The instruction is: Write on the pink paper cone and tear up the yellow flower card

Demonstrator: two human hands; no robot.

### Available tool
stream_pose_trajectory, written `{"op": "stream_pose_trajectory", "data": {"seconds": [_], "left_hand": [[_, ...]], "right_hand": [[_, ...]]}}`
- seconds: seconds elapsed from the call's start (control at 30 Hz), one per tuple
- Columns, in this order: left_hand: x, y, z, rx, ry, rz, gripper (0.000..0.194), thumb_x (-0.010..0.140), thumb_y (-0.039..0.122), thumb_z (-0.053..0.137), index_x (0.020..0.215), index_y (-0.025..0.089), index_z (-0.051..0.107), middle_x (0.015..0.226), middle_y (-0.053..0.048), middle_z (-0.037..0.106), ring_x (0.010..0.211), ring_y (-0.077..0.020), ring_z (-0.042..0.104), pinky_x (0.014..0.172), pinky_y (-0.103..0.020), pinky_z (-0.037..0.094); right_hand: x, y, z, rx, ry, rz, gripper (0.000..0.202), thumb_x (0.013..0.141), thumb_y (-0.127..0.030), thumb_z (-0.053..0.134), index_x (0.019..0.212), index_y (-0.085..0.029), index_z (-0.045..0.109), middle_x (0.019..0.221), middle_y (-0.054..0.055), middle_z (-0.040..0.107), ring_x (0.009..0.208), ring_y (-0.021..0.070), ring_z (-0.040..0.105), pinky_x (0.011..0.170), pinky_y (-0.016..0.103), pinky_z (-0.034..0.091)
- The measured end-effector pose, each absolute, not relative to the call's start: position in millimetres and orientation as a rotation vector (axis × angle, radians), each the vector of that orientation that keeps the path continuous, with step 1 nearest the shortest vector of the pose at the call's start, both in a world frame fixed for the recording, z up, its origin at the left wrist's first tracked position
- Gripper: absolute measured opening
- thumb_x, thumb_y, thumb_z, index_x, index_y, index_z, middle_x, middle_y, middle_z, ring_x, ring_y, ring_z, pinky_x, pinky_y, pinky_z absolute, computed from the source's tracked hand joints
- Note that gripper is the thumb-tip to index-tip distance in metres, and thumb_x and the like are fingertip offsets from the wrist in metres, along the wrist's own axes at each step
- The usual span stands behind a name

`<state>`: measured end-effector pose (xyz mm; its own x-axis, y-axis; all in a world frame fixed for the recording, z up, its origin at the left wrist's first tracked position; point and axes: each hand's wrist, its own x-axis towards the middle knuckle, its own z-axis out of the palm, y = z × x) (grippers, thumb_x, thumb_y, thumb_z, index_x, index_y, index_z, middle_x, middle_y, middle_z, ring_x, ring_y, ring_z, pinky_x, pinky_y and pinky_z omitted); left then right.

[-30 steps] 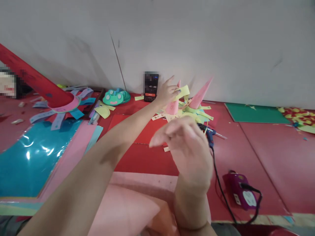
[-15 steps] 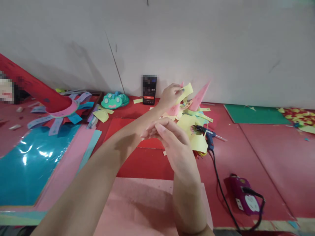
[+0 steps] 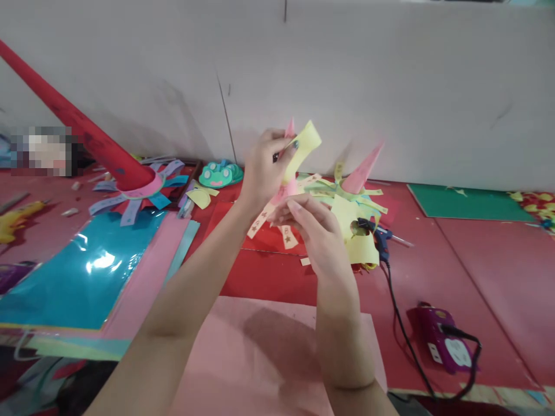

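Observation:
My left hand (image 3: 266, 167) is closed round a small pink paper cone (image 3: 289, 127), whose tip shows above the fingers. The same hand has a yellow paper strip (image 3: 309, 141) pinned under its thumb. Pale strips printed with numbers and stars (image 3: 288, 237) spread out below the cone's base. Close under it, my right hand (image 3: 318, 231) is closed in a pinch; what its fingertips hold, if anything, is hidden. To the right stands a second pink cone (image 3: 364, 170) with yellowish strips around its foot.
A dark blue glue gun (image 3: 381, 240) lies by yellow paper (image 3: 347, 214), its cord running to a purple power strip (image 3: 442, 335). On the left are a tall red cone (image 3: 95, 141), a blue plastic-covered sheet (image 3: 65, 277) and a yellow glue gun (image 3: 19, 222). Green frog cutouts (image 3: 219, 175) lie near the wall.
My left hand has moved left and tilted the cone and yellow strip upright, so the printed strips now show. My right hand keeps its pinch beside them. The view has turned slightly left.

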<state>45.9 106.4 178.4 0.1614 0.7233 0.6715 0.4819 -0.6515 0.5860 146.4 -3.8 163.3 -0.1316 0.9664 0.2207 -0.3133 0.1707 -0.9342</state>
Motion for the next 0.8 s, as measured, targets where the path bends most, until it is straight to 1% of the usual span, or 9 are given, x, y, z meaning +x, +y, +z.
{"op": "stream_pose_trajectory", "data": {"seconds": [0.17, 0.33, 0.43, 0.47, 0.53, 0.63, 0.7, 0.77, 0.8], "left_hand": [[19, 84, 141, 2.167, 1.325, 1.368, 0.024, 0.088, 0.033, 0.045, 0.079, 0.023, 0.065, 0.101, -0.002, 0.065, 0.095, -0.0180, 0.060, 0.084, -0.031, 0.048], [3, 63, 108, 2.154, 1.349, 1.253, 0.020, 0.088, 0.028, 0.047, 0.084, 0.021, 0.065, 0.105, -0.004, 0.064, 0.096, -0.0170, 0.061, 0.084, -0.030, 0.048], [-4, 58, 96, 2.153, 1.337, 1.233, 0.016, 0.086, 0.027, 0.049, 0.085, 0.020, 0.064, 0.111, -0.005, 0.061, 0.102, -0.0177, 0.059, 0.088, -0.030, 0.048], [-6, 58, 93, 2.149, 1.341, 1.245, 0.015, 0.086, 0.026, 0.050, 0.086, 0.020, 0.064, 0.115, -0.006, 0.060, 0.105, -0.0181, 0.058, 0.090, -0.031, 0.047], [-7, 60, 86, 2.138, 1.343, 1.280, 0.012, 0.085, 0.026, 0.052, 0.087, 0.020, 0.063, 0.120, -0.006, 0.056, 0.111, -0.0186, 0.055, 0.095, -0.032, 0.045], [-6, 63, 77, 2.117, 1.338, 1.297, 0.010, 0.084, 0.025, 0.053, 0.086, 0.021, 0.062, 0.125, -0.007, 0.052, 0.115, -0.0189, 0.052, 0.098, -0.034, 0.043], [-4, 63, 74, 2.121, 1.351, 1.272, 0.009, 0.083, 0.023, 0.054, 0.087, 0.021, 0.062, 0.126, -0.007, 0.051, 0.115, -0.0198, 0.051, 0.099, -0.036, 0.041], [-2, 62, 72, 2.133, 1.360, 1.219, 0.009, 0.082, 0.021, 0.055, 0.086, 0.021, 0.063, 0.126, -0.006, 0.051, 0.114, -0.0207, 0.052, 0.100, -0.037, 0.041], [0, 61, 71, 2.138, 1.367, 1.184, 0.008, 0.081, 0.020, 0.056, 0.084, 0.021, 0.064, 0.127, -0.006, 0.051, 0.114, -0.0213, 0.052, 0.100, -0.038, 0.041]], "right_hand": [[146, 3, 154, -0.867, -1.172, 1.201, 0.015, 0.082, -0.034, 0.053, 0.078, -0.022, 0.061, 0.072, -0.002, 0.065, 0.071, 0.0110, 0.063, 0.072, 0.028, 0.052], [148, 7, 134, -1.004, -1.166, 1.039, 0.017, 0.081, -0.036, 0.053, 0.078, -0.021, 0.060, 0.073, 0.000, 0.065, 0.071, 0.0122, 0.062, 0.071, 0.029, 0.051], [145, 13, 106, -1.177, -1.135, 0.898, 0.017, 0.081, -0.034, 0.050, 0.080, -0.020, 0.060, 0.086, 0.003, 0.066, 0.078, 0.0130, 0.061, 0.073, 0.029, 0.049], [143, 16, 95, -1.245, -1.119, 0.855, 0.016, 0.079, -0.032, 0.051, 0.084, -0.020, 0.059, 0.092, 0.004, 0.065, 0.081, 0.0137, 0.061, 0.073, 0.029, 0.048], [137, 20, 71, -1.313, -1.104, 0.821, 0.021, 0.075, -0.030, 0.054, 0.093, -0.019, 0.058, 0.106, 0.007, 0.062, 0.089, 0.0150, 0.059, 0.075, 0.029, 0.048], [126, 24, 39, -1.255, -1.106, 0.814, 0.030, 0.075, -0.035, 0.055, 0.101, -0.019, 0.056, 0.111, 0.008, 0.060, 0.096, 0.0156, 0.056, 0.080, 0.030, 0.046], [122, 26, 24, -1.210, -1.018, 0.822, 0.032, 0.079, -0.042, 0.049, 0.100, -0.019, 0.057, 0.103, 0.006, 0.062, 0.091, 0.0145, 0.057, 0.077, 0.028, 0.046], [121, 28, 13, -1.176, -0.950, 0.945, 0.037, 0.081, -0.050, 0.043, 0.091, -0.019, 0.061, 0.079, 0.002, 0.061, 0.071, 0.0115, 0.056, 0.063, 0.023, 0.045], [122, 29, 10, -1.135, -0.927, 1.022, 0.040, 0.081, -0.054, 0.042, 0.086, -0.019, 0.061, 0.071, 0.001, 0.058, 0.063, 0.0101, 0.053, 0.058, 0.022, 0.042]]}}
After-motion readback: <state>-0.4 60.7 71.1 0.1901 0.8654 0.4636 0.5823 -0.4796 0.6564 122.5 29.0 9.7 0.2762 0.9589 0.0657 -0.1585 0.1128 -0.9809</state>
